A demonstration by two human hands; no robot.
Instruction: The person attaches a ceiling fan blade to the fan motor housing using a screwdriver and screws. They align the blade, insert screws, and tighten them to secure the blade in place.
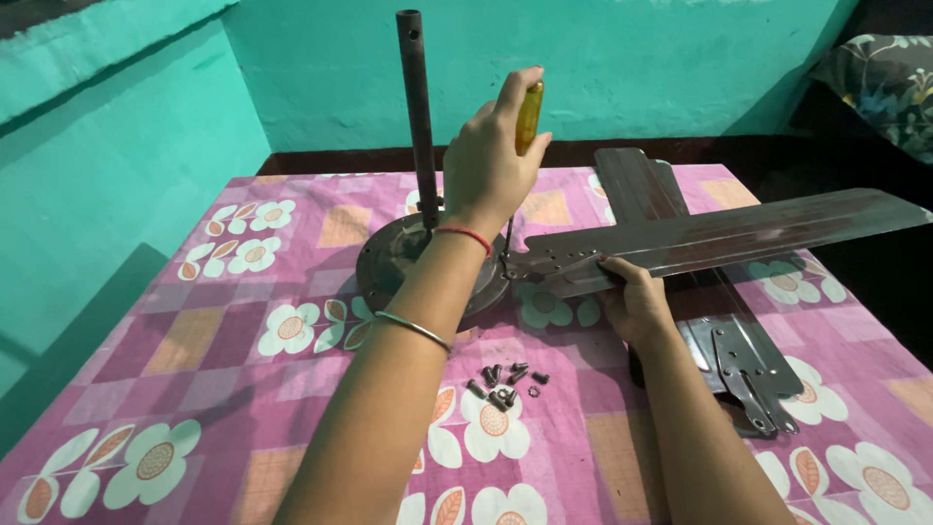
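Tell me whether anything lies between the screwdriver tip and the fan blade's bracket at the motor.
Nothing visible does. The left hand holds the yellow-handled screwdriver upright, its shaft running down to the blade bracket beside the motor. The right hand steadies the fan blade from below.

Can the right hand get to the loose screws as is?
Probably not right now: the right hand is steadying the blade. The screws lie uncovered on the table beside its forearm, so once it lets go the way looks free.

Table's near-left corner open; middle and right crowded.
Fan motor (pixel 408 262), upright rod (pixel 418 117), blades (pixel 719 233) and loose screws (pixel 505 381) block the centre and right edge.
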